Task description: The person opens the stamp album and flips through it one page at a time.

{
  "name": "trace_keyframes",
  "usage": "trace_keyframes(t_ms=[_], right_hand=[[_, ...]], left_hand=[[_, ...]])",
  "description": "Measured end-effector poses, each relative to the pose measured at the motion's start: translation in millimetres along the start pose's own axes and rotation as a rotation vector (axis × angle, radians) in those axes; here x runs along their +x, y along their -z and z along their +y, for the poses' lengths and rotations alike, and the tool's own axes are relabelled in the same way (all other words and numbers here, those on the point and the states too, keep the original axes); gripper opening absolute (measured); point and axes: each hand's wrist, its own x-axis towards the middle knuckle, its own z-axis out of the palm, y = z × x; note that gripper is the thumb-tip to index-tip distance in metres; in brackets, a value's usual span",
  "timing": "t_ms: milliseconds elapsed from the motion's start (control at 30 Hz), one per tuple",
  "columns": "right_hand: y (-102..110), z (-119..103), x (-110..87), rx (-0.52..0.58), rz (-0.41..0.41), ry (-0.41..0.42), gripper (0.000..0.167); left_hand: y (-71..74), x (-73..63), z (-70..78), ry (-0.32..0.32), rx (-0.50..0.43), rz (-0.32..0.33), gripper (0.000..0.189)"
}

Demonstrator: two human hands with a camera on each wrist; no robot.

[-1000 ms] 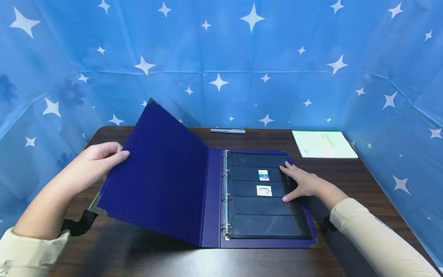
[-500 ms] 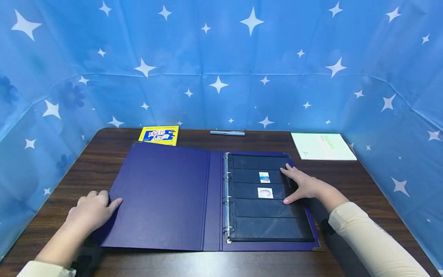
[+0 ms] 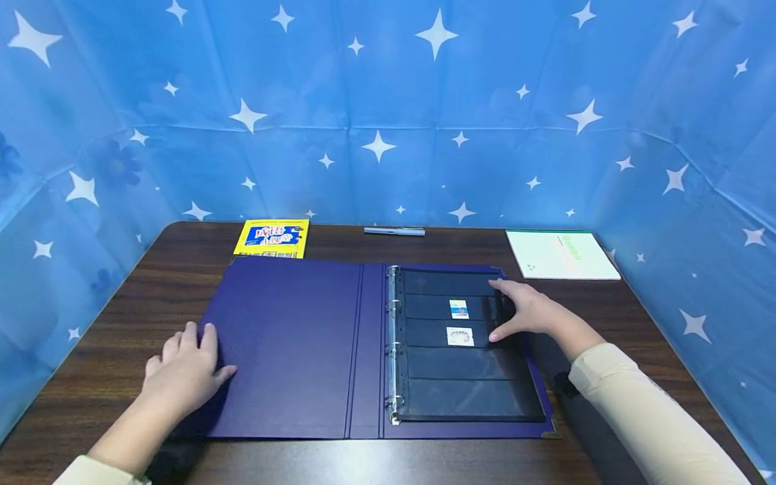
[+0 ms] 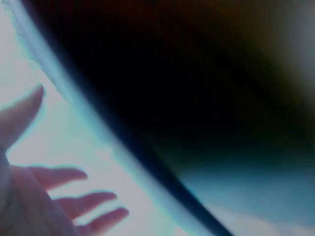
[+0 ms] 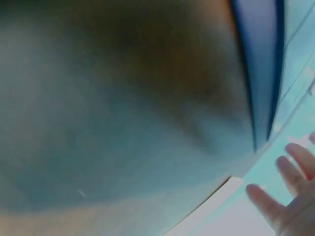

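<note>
A purple ring binder (image 3: 287,350) lies open and flat on the table in the head view. Its right half carries a black stamp page (image 3: 467,397) with strip pockets, held on metal rings (image 3: 392,348). Two stamps sit in the pockets: a blue and white one (image 3: 459,309) and a pale one (image 3: 460,337) below it. My left hand (image 3: 182,377) is at the cover's left edge, fingers extended; whether it touches is unclear. At the page's right edge, my right hand (image 3: 533,311) has thumb and fingers spread apart. Both wrist views are blurred, showing extended fingers (image 4: 78,204).
Behind the cover lies a yellow booklet (image 3: 273,237), partly overlapped in view by the binder. A light blue pen (image 3: 394,231) is along the table's back edge. At back right rests a pale green notepad (image 3: 564,254). Star-patterned blue curtain (image 3: 376,87) encloses the table.
My left hand has lowered the binder's cover to the left, flat onto the table, and loosened its hold. The yellow booklet has come into view. My right hand stays by the page.
</note>
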Motion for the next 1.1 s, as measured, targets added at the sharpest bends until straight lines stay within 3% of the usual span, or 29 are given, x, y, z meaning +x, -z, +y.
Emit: trace_keyframes(t_ms=[67, 133, 233, 300, 400, 467, 633, 933, 1033, 1100], right_hand=[[3.3, 2.2, 7.0, 0.026, 0.03, 0.003, 0.118], [5.4, 5.5, 13.9, 0.049, 0.026, -0.009, 0.122], [5.3, 11.8, 23.2, 0.084, -0.021, -0.022, 0.13], [3.6, 15.1, 28.2, 0.085, -0.06, -0.016, 0.134], [1.1, 17.2, 33.0, 0.057, -0.098, -0.013, 0.138], [0.2, 16.9, 34.7, 0.04, -0.111, -0.017, 0.139], [1.4, 14.3, 35.0, 0.03, -0.119, -0.045, 0.139], [3.9, 9.7, 26.2, 0.024, -0.067, 0.004, 0.128], [7.8, 7.6, 21.4, 0.101, -0.004, 0.004, 0.125], [10.6, 7.2, 17.8, 0.224, 0.038, -0.021, 0.12]], left_hand=[[0.8, -4.1, 20.1, -0.1, 0.005, 0.029, 0.086], [0.9, -7.3, 41.0, -0.218, -0.005, 0.018, 0.092], [-0.7, -10.0, 69.0, -0.356, -0.066, -0.077, 0.098], [-2.8, -11.1, 83.2, -0.395, -0.108, -0.169, 0.102], [-6.1, -12.6, 96.8, -0.387, -0.127, -0.278, 0.105], [-7.8, -13.0, 101.1, -0.372, -0.113, -0.308, 0.105], [-10.5, -12.8, 103.1, -0.362, -0.093, -0.304, 0.105], [-11.4, -15.0, 104.4, -0.337, -0.085, -0.323, 0.104], [-11.5, -15.1, 104.0, -0.34, -0.082, -0.319, 0.104], [-11.5, -14.9, 103.6, -0.341, -0.083, -0.315, 0.104]])
